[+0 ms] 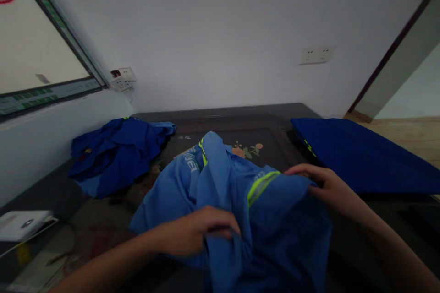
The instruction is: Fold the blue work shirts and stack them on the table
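A bunched light-blue garment (225,183) sits midway along the dark surface (240,123), spread widest left to right, one raised fold (216,165) pointing toward the pale wall (213,36). The left hand (208,229) curls tightly around its fabric; the right hand (319,183) pinches its right-hand edge. Crumpled blue clothes (118,151) lie left, a flat blue cloth (364,155) right, below wall sockets (315,55).

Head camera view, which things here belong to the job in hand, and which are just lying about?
Job in hand: light blue garment; left hand and right hand, both gripping it; probably also crumpled blue clothing and flat blue fabric, with similar yellow-green trim.
Lying about, apparently: white device at lower left.
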Motion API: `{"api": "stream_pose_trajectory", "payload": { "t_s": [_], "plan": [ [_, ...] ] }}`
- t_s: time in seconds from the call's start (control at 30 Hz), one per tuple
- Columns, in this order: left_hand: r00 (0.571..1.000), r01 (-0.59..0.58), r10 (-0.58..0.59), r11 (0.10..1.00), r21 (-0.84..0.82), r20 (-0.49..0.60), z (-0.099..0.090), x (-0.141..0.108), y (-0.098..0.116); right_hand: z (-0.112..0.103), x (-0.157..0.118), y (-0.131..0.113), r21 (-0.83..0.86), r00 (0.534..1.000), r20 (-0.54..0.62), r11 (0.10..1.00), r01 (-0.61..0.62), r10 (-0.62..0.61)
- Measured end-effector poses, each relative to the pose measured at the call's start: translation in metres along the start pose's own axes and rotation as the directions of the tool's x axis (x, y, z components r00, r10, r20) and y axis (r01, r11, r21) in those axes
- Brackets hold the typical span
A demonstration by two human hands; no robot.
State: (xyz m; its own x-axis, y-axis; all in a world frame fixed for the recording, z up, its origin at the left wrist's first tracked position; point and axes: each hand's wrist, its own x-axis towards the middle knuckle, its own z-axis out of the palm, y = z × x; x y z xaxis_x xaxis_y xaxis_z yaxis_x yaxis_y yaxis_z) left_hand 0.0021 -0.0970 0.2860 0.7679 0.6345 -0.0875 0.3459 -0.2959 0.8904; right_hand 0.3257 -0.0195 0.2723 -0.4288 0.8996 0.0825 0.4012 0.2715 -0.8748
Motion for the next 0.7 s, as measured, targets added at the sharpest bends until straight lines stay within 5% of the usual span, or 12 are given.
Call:
{"api": "stream_pose_trajectory", "payload": {
  "t_s": [0.07, 0.13, 0.2, 0.27, 0.33, 0.4, 0.47, 0.53, 0.6, 0.7],
  "plan": [
    [0.959, -0.083, 0.079, 0.997, 0.002, 0.272, 0.019, -0.001, 0.000, -0.004, -0.021, 0.010, -0.070, 0.968, 0.238, 0.996, -0.062, 0.077],
    [0.932, -0.073, 0.080, 0.997, -0.034, 0.353, 0.018, -0.003, -0.001, -0.006, -0.044, 0.021, -0.106, 0.901, 0.406, 0.987, -0.121, 0.154],
    [0.979, 0.025, -0.019, 0.999, -0.026, 0.204, -0.001, -0.004, -0.006, -0.007, -0.063, 0.027, -0.115, 0.854, 0.481, 0.979, -0.166, 0.201],
    [0.988, 0.128, -0.125, 0.991, 0.034, -0.094, -0.028, -0.001, -0.017, -0.010, -0.070, 0.029, -0.100, 0.842, 0.492, 0.975, -0.196, 0.220],
    [0.910, 0.242, -0.176, 0.960, 0.138, -0.376, -0.050, 0.007, -0.033, -0.013, -0.061, 0.031, -0.052, 0.889, 0.409, 0.979, -0.199, 0.203],
    [0.820, 0.364, -0.186, 0.900, 0.242, -0.542, -0.059, 0.020, -0.049, -0.012, -0.039, 0.038, -0.005, 0.964, 0.205, 0.985, -0.171, 0.168],
    [0.784, 0.456, -0.197, 0.826, 0.331, -0.588, -0.053, 0.034, -0.062, -0.005, -0.011, 0.049, -0.025, 0.991, -0.034, 0.991, -0.128, 0.127],
    [0.794, 0.499, -0.216, 0.766, 0.406, -0.568, -0.040, 0.047, -0.069, 0.007, 0.015, 0.061, -0.090, 0.987, -0.136, 0.992, -0.094, 0.081],
    [0.834, 0.479, -0.224, 0.747, 0.461, -0.504, -0.029, 0.053, -0.069, 0.021, 0.034, 0.066, -0.101, 0.997, -0.050, 0.993, -0.063, 0.058],
    [0.897, 0.333, -0.154, 0.852, 0.404, -0.414, -0.028, 0.047, -0.057, 0.032, 0.044, 0.056, -0.012, 0.986, 0.159, 0.999, -0.053, 0.054]
  ]
}}
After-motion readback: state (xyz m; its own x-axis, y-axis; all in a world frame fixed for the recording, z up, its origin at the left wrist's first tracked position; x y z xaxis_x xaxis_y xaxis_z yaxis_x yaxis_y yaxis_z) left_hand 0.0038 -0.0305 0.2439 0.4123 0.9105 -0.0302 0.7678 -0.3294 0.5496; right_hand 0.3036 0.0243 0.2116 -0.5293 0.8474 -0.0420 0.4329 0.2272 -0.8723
